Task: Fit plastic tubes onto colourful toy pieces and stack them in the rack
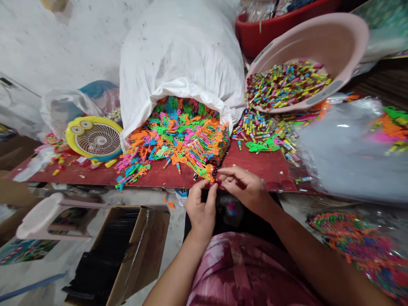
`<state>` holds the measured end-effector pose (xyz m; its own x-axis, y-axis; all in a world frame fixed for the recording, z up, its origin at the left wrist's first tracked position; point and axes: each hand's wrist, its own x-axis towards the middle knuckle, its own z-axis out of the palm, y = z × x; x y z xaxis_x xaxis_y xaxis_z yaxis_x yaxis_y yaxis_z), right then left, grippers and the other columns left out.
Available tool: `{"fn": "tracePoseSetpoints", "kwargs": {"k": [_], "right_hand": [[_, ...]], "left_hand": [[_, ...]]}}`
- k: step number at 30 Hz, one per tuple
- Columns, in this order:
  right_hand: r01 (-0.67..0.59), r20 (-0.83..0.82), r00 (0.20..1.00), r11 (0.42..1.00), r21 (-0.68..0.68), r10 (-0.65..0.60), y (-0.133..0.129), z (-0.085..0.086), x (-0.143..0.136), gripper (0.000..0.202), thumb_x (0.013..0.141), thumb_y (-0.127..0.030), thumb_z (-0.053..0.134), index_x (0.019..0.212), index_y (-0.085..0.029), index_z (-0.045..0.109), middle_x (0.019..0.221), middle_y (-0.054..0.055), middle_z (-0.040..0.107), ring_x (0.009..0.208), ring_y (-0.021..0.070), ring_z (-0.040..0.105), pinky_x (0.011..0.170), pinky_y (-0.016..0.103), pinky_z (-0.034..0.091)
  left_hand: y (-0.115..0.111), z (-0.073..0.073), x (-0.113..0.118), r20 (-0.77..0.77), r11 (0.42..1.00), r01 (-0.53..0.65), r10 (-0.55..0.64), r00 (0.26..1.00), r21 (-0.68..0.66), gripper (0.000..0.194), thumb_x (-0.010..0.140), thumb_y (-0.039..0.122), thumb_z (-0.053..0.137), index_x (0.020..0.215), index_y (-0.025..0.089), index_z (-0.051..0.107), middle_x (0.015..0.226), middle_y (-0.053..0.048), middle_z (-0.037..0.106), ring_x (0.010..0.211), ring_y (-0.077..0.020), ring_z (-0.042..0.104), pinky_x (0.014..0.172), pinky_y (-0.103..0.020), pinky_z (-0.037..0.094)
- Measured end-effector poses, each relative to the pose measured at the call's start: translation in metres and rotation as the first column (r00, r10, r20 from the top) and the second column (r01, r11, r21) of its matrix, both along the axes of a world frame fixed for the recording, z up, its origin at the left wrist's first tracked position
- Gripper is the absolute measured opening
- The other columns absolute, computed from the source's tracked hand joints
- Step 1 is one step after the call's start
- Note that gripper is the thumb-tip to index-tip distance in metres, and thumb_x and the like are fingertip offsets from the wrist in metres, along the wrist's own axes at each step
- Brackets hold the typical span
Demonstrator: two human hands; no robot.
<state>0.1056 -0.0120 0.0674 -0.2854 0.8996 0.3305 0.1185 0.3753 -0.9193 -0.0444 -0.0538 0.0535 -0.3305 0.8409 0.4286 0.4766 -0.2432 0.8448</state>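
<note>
My left hand [200, 208] is closed, thumb and forefinger pinching a small orange plastic piece [211, 180] at the table's front edge. Just to its right, my right hand [244, 187] has its fingers drawn together beside a dark, chain-like strip [215, 171]; what lies between its fingertips is too small to tell. The strip runs back along the right side of a heap of flat plastic pieces [178, 136] in orange, green, pink and blue. That heap spills from the mouth of a big white sack [181, 51].
A pink basin [347, 38] of small striped tubes [287, 85] tilts at the back right, tubes spilling onto the red table [255, 165]. Clear plastic bags [344, 148] lie right. A yellow fan [95, 138] stands left. Below are a pale stool [41, 216] and an open carton [134, 250].
</note>
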Motion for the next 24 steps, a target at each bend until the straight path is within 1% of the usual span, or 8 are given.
{"fn": "tracePoseSetpoints", "kwargs": {"k": [3,6,9,11,14,18,21,24], "right_hand": [[-0.092,-0.111,0.991,0.987,-0.132,0.078,0.005,0.012,0.007,0.036,0.087,-0.040,0.063,0.117,-0.019,0.065,0.099,0.006,0.068,0.082,0.0152,0.062,0.069,0.026,0.051],[-0.106,-0.150,0.986,0.973,-0.207,0.075,0.008,0.016,0.006,0.035,0.085,-0.044,0.066,0.107,-0.017,0.066,0.091,0.004,0.067,0.073,0.0129,0.059,0.062,0.023,0.048],[-0.065,-0.093,0.995,0.976,-0.208,0.046,0.009,0.016,0.000,0.030,0.087,-0.045,0.063,0.089,-0.016,0.066,0.075,0.001,0.064,0.063,0.0103,0.054,0.056,0.022,0.042],[-0.017,-0.065,0.998,0.982,-0.189,0.005,0.008,0.016,-0.004,0.031,0.088,-0.046,0.062,0.076,-0.016,0.064,0.065,-0.001,0.060,0.059,0.0101,0.052,0.055,0.022,0.040],[0.017,-0.101,0.994,0.982,-0.191,-0.037,0.007,0.013,-0.007,0.035,0.088,-0.045,0.061,0.066,-0.018,0.059,0.061,-0.001,0.059,0.058,0.0107,0.052,0.057,0.023,0.041],[-0.011,-0.152,0.988,0.968,-0.249,-0.028,0.009,0.008,-0.007,0.034,0.087,-0.046,0.064,0.068,-0.018,0.059,0.060,-0.001,0.059,0.056,0.0104,0.052,0.057,0.024,0.040],[-0.041,-0.119,0.993,0.957,-0.286,0.007,0.011,0.005,-0.006,0.033,0.086,-0.047,0.064,0.073,-0.017,0.062,0.059,-0.002,0.059,0.055,0.0105,0.052,0.054,0.023,0.040],[-0.056,-0.056,0.998,0.960,-0.274,0.042,0.013,0.004,-0.005,0.034,0.088,-0.048,0.061,0.075,-0.017,0.062,0.058,-0.002,0.058,0.054,0.0102,0.052,0.051,0.022,0.038]], "left_hand": [[-0.001,-0.002,0.002,-0.106,0.999,0.005,0.000,0.994,0.038,0.016,0.087,0.031,0.068,0.098,0.019,0.068,0.088,-0.003,0.070,0.082,-0.0149,0.064,0.080,-0.029,0.050],[-0.001,-0.003,0.005,-0.122,0.998,0.036,-0.029,0.992,0.051,0.013,0.087,0.029,0.067,0.096,0.019,0.068,0.087,-0.002,0.069,0.080,-0.0139,0.064,0.078,-0.028,0.050],[-0.002,-0.005,0.008,-0.126,0.996,0.058,-0.049,0.991,0.072,0.012,0.087,0.028,0.068,0.095,0.019,0.069,0.086,-0.002,0.069,0.079,-0.0138,0.064,0.077,-0.027,0.050],[-0.003,-0.005,0.009,-0.122,0.996,0.055,-0.046,0.992,0.075,0.013,0.086,0.029,0.069,0.095,0.019,0.069,0.085,-0.002,0.069,0.079,-0.0141,0.064,0.076,-0.027,0.050],[-0.004,-0.006,0.009,-0.098,0.996,0.079,-0.075,0.992,0.039,0.015,0.089,0.029,0.065,0.099,0.019,0.069,0.088,-0.003,0.070,0.080,-0.0142,0.064,0.076,-0.026,0.050],[-0.004,-0.007,0.008,-0.116,0.988,0.152,-0.148,0.982,0.028,0.015,0.093,0.026,0.059,0.101,0.019,0.069,0.088,-0.003,0.069,0.080,-0.0134,0.063,0.076,-0.025,0.049],[-0.003,-0.008,0.007,-0.147,0.985,0.168,-0.160,0.976,0.038,0.014,0.094,0.027,0.057,0.100,0.020,0.068,0.085,-0.003,0.068,0.077,-0.0133,0.061,0.073,-0.025,0.048],[-0.003,-0.011,0.007,-0.167,0.983,0.177,-0.168,0.972,0.039,0.015,0.095,0.027,0.055,0.100,0.020,0.067,0.085,-0.002,0.068,0.078,-0.0138,0.061,0.074,-0.026,0.047]]}}
